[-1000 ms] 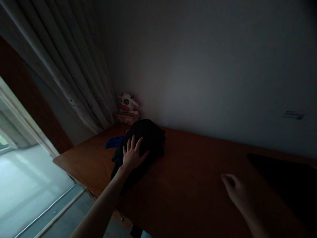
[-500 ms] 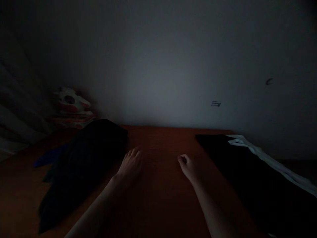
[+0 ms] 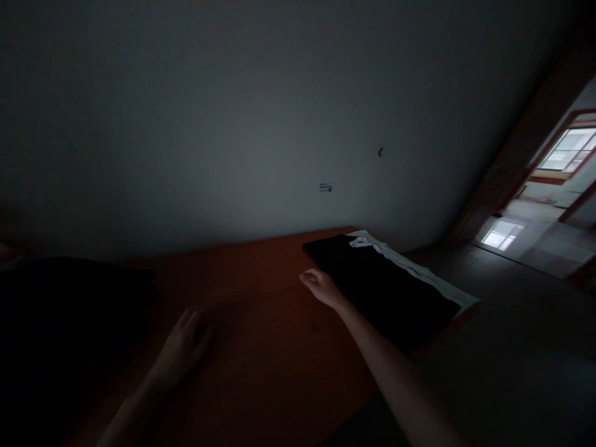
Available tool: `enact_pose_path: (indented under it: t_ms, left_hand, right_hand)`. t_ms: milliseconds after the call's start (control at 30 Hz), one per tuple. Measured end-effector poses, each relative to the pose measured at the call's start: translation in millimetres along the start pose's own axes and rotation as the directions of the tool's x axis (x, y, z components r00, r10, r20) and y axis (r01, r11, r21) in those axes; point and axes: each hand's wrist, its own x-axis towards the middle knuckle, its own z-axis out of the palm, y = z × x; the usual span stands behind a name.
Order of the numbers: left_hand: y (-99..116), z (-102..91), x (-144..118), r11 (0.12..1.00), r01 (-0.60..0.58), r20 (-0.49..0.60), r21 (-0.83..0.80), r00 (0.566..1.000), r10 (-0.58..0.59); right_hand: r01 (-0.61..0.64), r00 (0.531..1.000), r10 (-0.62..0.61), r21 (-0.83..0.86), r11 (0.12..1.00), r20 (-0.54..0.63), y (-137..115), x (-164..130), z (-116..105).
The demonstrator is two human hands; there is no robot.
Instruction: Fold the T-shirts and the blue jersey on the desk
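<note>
My left hand [image 3: 182, 347] is low over the wooden table [image 3: 261, 310], with its thumb apart from loosely bent fingers and nothing seen in it. To its left lies a heap of dark cloth [image 3: 69, 323], its folds lost in shadow. My right hand [image 3: 320, 287] has its fingers curled in, and no object shows in it. It is beside the left edge of a flat black cloth [image 3: 372, 279], which looks like a laid-out garment. White cloth [image 3: 405, 264] shows along the far right side of the black one.
Behind the table rises a plain wall [image 3: 223, 124] with a small label [image 3: 326, 187] and a dark hook-like mark [image 3: 380, 151]. To the right, a doorway frame [image 3: 503, 155] opens onto a brighter room with a window [image 3: 568, 149]. The light is dim.
The view has turned right, bringing the doorway in and moving the toy-like figure at the left out of sight. My right hand is now nearer the black cloth; my left thumb now shows apart.
</note>
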Motion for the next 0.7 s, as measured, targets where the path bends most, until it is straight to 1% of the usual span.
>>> enact_pose_path:
  t_ms: [33,100,167,200,233,300,367,467,567,633,700]
  left_hand:
    - [-0.1,2.6,0.5,1.000,-0.019,-0.007,0.012,1.000,0.019]
    - [-0.8,7.4,0.4,0.999,-0.040,-0.021,0.035,0.999,0.041]
    - [-2.3,10.5,-0.5,0.998,-0.051,-0.030,0.047,0.998,0.052]
    - [-3.2,11.3,-1.1,0.997,-0.053,-0.032,0.049,0.998,0.054]
    - [-4.2,11.8,-1.7,0.997,-0.055,-0.029,0.048,0.998,0.056]
    - [-6.0,12.3,-2.6,0.997,-0.057,-0.019,0.044,0.998,0.058]
    - [-7.1,12.3,-3.0,0.997,-0.056,-0.005,0.045,0.998,0.056]
    - [-6.7,11.9,-2.7,0.997,-0.060,0.016,0.054,0.998,0.059]
    - [-4.2,10.8,-2.0,0.997,-0.054,0.029,0.050,0.998,0.052]
    - [-2.5,10.0,-1.7,0.998,-0.050,0.026,0.043,0.998,0.049]
    - [-1.5,9.8,-1.7,0.998,-0.053,0.023,0.035,0.998,0.053]
  right_hand:
    - [-0.052,0.997,0.048,-0.062,0.997,-0.056,11.6,4.3,-21.8]
    - [-0.188,0.971,0.154,-0.187,0.964,-0.185,37.1,8.1,-62.8]
    - [-0.327,0.929,0.251,-0.283,0.901,-0.273,62.9,4.2,-92.3]
    - [-0.392,0.906,0.302,-0.319,0.863,-0.297,74.9,-0.1,-101.2]
    - [-0.449,0.883,0.348,-0.347,0.823,-0.315,85.9,-5.3,-106.3]
    - [-0.522,0.848,0.409,-0.392,0.758,-0.337,103.5,-15.3,-107.3]
    - [-0.542,0.838,0.427,-0.419,0.729,-0.341,114.4,-21.3,-102.0]
    - [-0.529,0.846,0.421,-0.410,0.743,-0.328,120.3,-23.0,-95.5]
    - [-0.527,0.839,0.416,-0.331,0.783,-0.352,117.6,-23.0,-98.1]
    - [-0.531,0.817,0.413,-0.244,0.811,-0.403,111.8,-21.9,-104.1]
    - [-0.527,0.780,0.415,-0.134,0.839,-0.468,101.8,-16.6,-110.3]
